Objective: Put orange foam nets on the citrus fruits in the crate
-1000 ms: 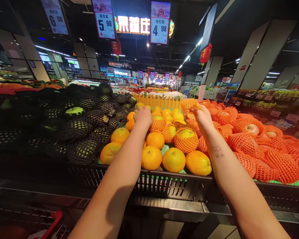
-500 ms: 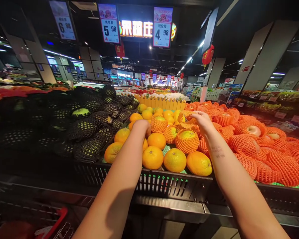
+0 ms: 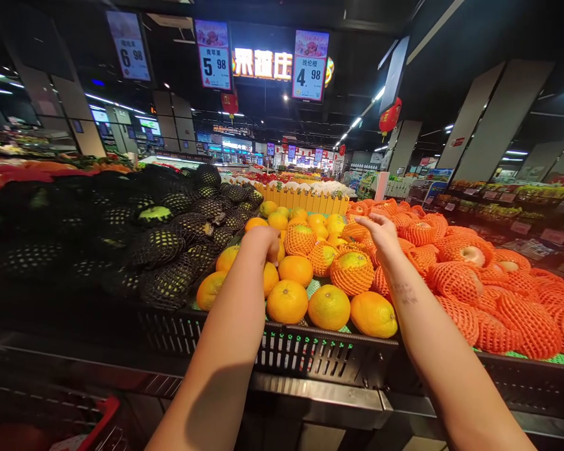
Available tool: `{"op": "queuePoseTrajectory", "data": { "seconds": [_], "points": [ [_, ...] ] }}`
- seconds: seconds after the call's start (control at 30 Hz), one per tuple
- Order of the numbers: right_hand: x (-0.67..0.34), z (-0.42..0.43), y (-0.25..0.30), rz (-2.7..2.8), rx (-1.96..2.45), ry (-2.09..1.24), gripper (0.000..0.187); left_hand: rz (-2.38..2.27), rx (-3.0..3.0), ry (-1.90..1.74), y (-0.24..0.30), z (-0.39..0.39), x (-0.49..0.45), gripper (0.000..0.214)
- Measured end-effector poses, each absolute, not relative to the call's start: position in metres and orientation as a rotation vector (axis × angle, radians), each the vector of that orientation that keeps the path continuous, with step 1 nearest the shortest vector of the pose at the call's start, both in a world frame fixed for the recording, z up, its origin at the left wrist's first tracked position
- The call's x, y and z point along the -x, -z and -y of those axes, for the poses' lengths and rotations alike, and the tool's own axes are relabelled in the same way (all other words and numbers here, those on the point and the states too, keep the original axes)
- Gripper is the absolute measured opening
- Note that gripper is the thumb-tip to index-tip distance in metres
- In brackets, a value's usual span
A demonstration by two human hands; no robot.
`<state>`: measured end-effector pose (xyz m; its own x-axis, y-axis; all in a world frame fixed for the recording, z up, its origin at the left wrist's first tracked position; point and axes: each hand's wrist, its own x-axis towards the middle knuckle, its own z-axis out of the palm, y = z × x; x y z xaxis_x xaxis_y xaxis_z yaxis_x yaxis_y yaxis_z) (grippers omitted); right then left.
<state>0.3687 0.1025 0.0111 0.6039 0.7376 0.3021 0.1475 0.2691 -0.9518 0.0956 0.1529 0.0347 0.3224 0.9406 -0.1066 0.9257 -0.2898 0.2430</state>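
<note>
My left hand (image 3: 263, 243) reaches in among the bare oranges, its fingers curled down around an orange (image 3: 281, 252) that is mostly hidden by the hand. To its right sit several oranges in orange foam nets (image 3: 351, 272). My right hand (image 3: 381, 235) hovers at the right side of the oranges, fingers stretched leftward and apart, holding nothing that I can see. Just below its fingertips is an orange foam net (image 3: 355, 230); whether fruit is inside is unclear. Bare oranges (image 3: 286, 302) line the front of the black crate (image 3: 329, 357).
Dark-netted fruit (image 3: 164, 241) is piled on the left, red-netted apples (image 3: 465, 254) on the right. A low yellow fence (image 3: 305, 200) stands behind the oranges. Price screens (image 3: 311, 66) hang overhead. A red-edged cart or basket (image 3: 101, 423) is at the lower left.
The fingers of my right hand have come away from the orange foam net and straightened. My left hand has shifted slightly left. The view has tilted up a little.
</note>
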Motion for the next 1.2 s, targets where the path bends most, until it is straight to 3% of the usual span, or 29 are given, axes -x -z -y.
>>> {"op": "queuePoseTrajectory", "data": {
  "seconds": [0.1, 0.2, 0.4, 0.5, 0.57, 0.73, 0.97, 1.13, 1.2],
  "points": [
    [-0.368, -0.105, -0.009, 0.879, 1.284, -0.48, 0.056, -1.728, -2.355, 0.022, -0.048, -0.138, -0.091, 0.089],
    [-0.369, -0.105, -0.009, 0.868, 1.278, -0.469, 0.051, -1.782, -2.47, -0.141, -0.053, -0.128, -0.085, 0.078],
    [-0.375, -0.108, -0.005, 0.906, 1.121, -0.367, 0.037, -1.761, -2.482, -1.32, -0.049, -0.131, -0.087, 0.064],
    [-0.38, -0.115, 0.0, 0.921, 1.025, -0.277, 0.04, -1.463, -2.417, -1.88, -0.053, -0.129, -0.102, 0.065],
    [-0.382, -0.119, 0.003, 0.926, 0.994, -0.236, 0.041, -1.162, -2.474, -1.998, -0.056, -0.123, -0.116, 0.065],
    [-0.383, -0.117, 0.002, 0.908, 0.984, -0.237, 0.043, -0.71, -2.678, -1.653, -0.047, -0.104, -0.152, 0.063],
    [-0.384, -0.105, -0.018, 0.794, 0.844, -0.331, 0.037, -0.725, -2.649, -1.354, -0.025, -0.105, -0.174, 0.066],
    [-0.369, -0.075, -0.035, 1.105, 0.776, -0.649, 0.048, -0.768, -2.568, -1.155, -0.02, -0.112, -0.175, 0.087],
    [-0.36, -0.065, -0.037, 1.269, 0.749, -0.737, 0.049, -0.747, -2.534, -1.119, -0.018, -0.115, -0.176, 0.085]
  ]
}}
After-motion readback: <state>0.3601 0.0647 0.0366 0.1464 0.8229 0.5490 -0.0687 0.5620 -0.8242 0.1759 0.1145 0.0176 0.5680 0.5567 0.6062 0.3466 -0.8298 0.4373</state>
